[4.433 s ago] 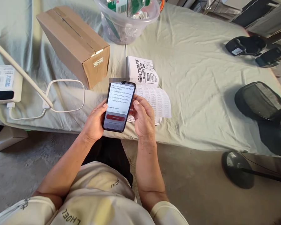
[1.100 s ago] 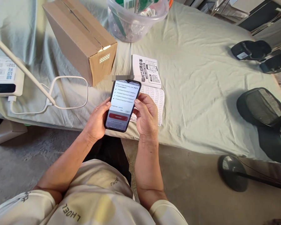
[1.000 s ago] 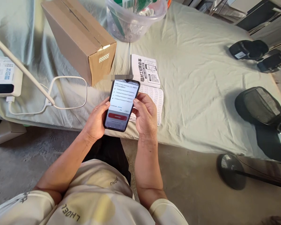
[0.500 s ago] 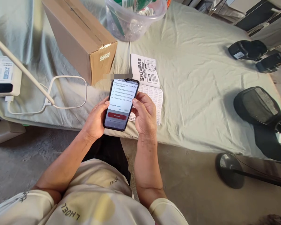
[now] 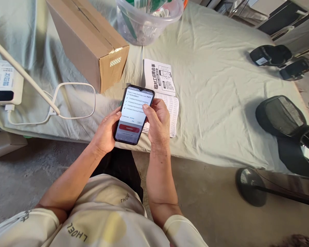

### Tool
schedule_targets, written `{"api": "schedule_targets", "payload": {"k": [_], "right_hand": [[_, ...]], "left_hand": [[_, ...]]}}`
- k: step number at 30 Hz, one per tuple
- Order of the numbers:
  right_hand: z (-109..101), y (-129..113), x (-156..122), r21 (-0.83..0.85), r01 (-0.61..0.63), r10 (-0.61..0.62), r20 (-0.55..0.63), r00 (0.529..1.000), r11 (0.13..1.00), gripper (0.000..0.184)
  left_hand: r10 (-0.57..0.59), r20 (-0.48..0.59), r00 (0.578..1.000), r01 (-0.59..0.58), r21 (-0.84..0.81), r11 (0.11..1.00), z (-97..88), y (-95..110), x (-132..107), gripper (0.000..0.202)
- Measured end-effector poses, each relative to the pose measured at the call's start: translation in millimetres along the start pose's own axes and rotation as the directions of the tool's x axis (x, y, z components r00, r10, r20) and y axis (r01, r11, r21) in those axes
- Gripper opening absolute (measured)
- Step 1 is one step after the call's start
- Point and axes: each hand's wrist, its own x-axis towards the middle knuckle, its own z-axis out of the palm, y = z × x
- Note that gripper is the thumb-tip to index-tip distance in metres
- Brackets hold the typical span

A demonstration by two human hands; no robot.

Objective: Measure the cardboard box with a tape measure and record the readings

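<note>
A black smartphone (image 5: 133, 115) with a lit screen of text lines and a red button is held over the front edge of a cloth-covered table (image 5: 216, 89). My left hand (image 5: 105, 132) grips its left side from below. My right hand (image 5: 158, 121) wraps the right side, thumb resting on the screen over the list. Just behind the phone lies a stack of printed leaflets (image 5: 162, 89) on the cloth.
A taped cardboard box (image 5: 89, 41) and a clear plastic bucket (image 5: 146, 24) stand at the back. A white cable (image 5: 67, 103) loops left to a white power bank (image 5: 3, 84). Black devices (image 5: 270, 55) and a fan (image 5: 285, 120) with its round base (image 5: 248, 185) are at right.
My right thumb has slid inward onto the phone's screen. The phone and my left hand have stayed nearly still; the view shifts slightly.
</note>
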Motion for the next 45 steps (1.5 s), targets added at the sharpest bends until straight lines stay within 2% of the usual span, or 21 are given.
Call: {"api": "schedule_targets", "payload": {"k": [6,19,26,36,40,45], "right_hand": [[1,4,3,-0.03,0.028,-0.028,0.009,1.0,0.999,0.039],[4,8,8,-0.065,0.038,-0.038,-0.004,0.999,0.997,0.042],[0,3,6,0.024,-0.023,0.023,0.015,1.0,0.999,0.04],[-2,1,2,0.066,-0.022,0.021,0.012,1.0,0.998,0.038],[-3,5,1,0.086,-0.008,0.005,0.041,0.999,0.996,0.034],[-6,10,-6,0.079,-0.021,0.01,0.13,0.991,0.997,0.033]], "left_hand": [[-0.002,0.003,1.0,0.002,-0.004,1.0,2.5,1,-1,0.038],[0.003,0.019,1.0,-0.003,-0.013,1.0,1.3,0,-1,0.027],[-0.009,-0.008,1.0,0.009,-0.027,1.0,-0.7,-1,0,0.028],[0.005,-0.013,1.0,-0.005,-0.027,1.0,-1.3,2,-1,0.03],[-0.008,-0.018,1.0,0.008,-0.038,0.999,-2.3,3,0,0.03],[0.029,-0.011,1.0,-0.029,-0.06,0.998,-4.0,5,2,0.026]]}}
